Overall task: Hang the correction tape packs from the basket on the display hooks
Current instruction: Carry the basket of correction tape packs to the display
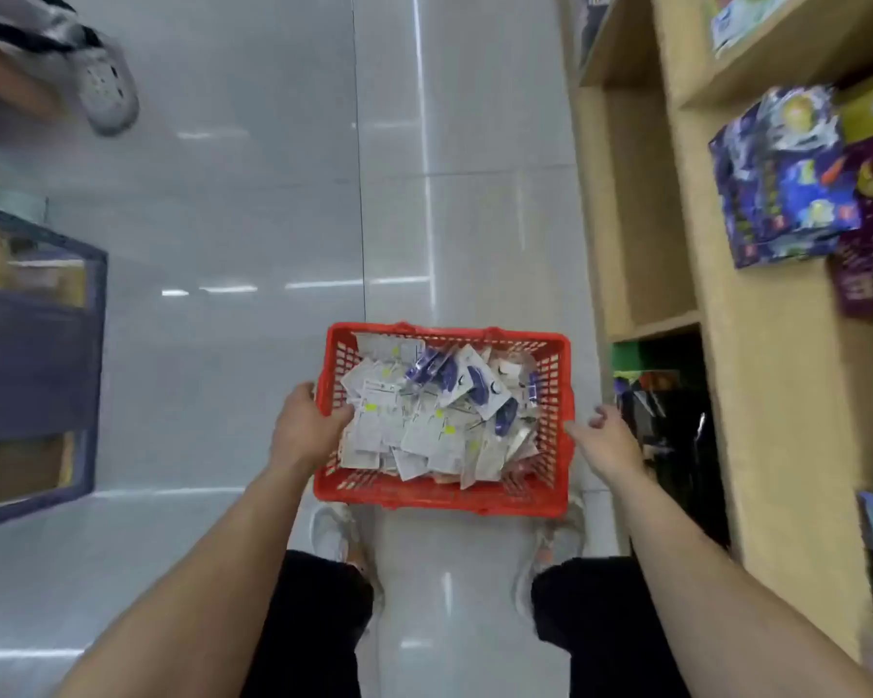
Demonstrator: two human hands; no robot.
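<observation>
1. A pale, glossy tiled floor [223, 204] fills most of the view.
2. A tall wooden shelf unit [757, 355] runs down the right side. It holds colourful printed boxes [782, 178] at its upper right.
3. A dark blue rack [36, 324] stands at the left edge, well apart from the shelves.
4. A red plastic basket [424, 497] with slotted walls sits low in the centre, between the person's two bare forearms. Its near edge overlaps the person's white shoes [331, 536]. Whether it rests on the floor or is lifted cannot be told.
5. The left hand [308, 425] grips the basket's left wall, with the fingers curled over the rim into the basket and the thumb raised outside it.
6. The right hand [608, 440] is at the basket's right wall. Its fingers are fairly straight and reach towards the rim, with the thumb lifted. Blur hides whether the fingertips touch the plastic.
7. A grey clog [107, 88] on another person's foot shows at the upper left.
8. The correction tape packs [414, 425] lie heaped loosely inside the basket. Most show white card, and several near the back show purple.
</observation>
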